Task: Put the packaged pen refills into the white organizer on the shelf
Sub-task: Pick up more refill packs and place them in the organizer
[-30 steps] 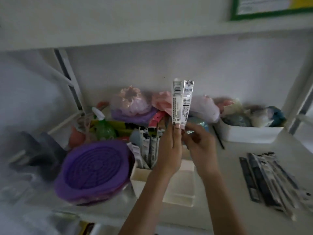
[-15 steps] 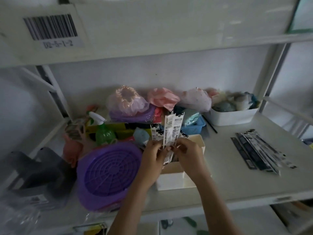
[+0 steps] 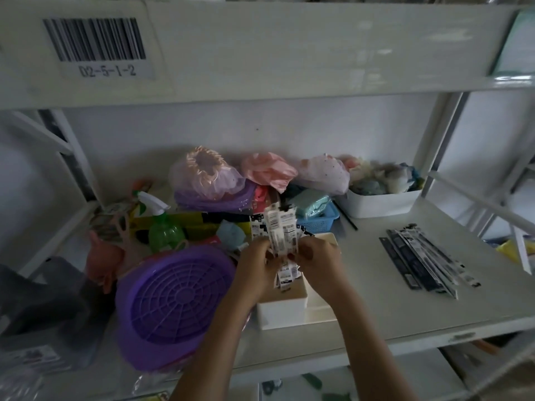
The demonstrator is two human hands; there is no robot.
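A bundle of packaged pen refills [image 3: 282, 231], white with black print, stands upright over the white organizer [image 3: 282, 312] at the shelf's middle. My left hand [image 3: 256, 270] grips the bundle from the left and my right hand [image 3: 318, 263] grips it from the right. The packs' lower ends reach down into the organizer's left compartment. A second lot of refill packs [image 3: 425, 260] lies flat on the shelf to the right, apart from both hands.
A purple round basket [image 3: 176, 305] sits just left of the organizer, with a green spray bottle [image 3: 163, 227] behind it. A blue basket [image 3: 318, 219], bagged items and a white bin [image 3: 382, 202] line the back. A shelf board with a barcode label hangs overhead.
Both hands have lowered the refill bundle from up high down into the organizer. The view has pulled back and tilted, showing the upper shelf with its barcode label.
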